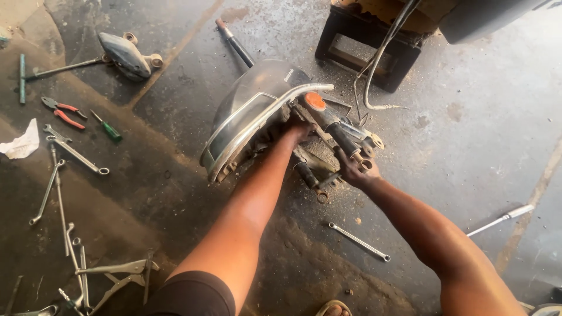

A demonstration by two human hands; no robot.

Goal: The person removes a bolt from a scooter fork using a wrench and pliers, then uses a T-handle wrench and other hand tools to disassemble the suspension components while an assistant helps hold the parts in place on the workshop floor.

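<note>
Now your left hand [297, 130] pressed into motorbike rear assembly [257, 111], grip hidden; right hand [357, 169] closed round its shock absorber [342, 137]; wrench [358, 241] lies near.

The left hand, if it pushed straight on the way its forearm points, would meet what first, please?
The left hand already rests against the metal assembly behind the curved chrome guard. Going straight on, it would likely press into that assembly at once, near the orange-capped part; depth is unclear.
</note>
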